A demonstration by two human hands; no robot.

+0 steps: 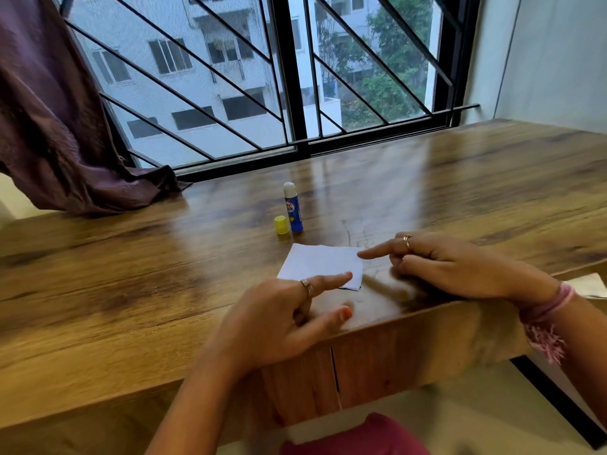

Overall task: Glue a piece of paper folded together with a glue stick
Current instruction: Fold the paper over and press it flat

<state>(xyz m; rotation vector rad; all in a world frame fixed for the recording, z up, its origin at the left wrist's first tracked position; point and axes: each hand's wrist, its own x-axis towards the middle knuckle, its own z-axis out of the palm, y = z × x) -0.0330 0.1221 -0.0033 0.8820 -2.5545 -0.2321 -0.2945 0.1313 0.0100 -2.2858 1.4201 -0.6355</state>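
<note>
From the head camera, the paper [320, 266] lies folded flat on the tabletop [460, 192] near its front edge; the glue stick [293, 207] stands uncapped just behind it, its yellow cap [281, 224] beside it; so gluing looks done, and pressing the fold shut, then recapping, seems what is left. The left hand [279, 320] presses its forefinger on the paper's near edge; the right hand [450, 264] touches a forefinger to the right edge; neither grip closes round anything, the other fingers loosely curled.
</note>
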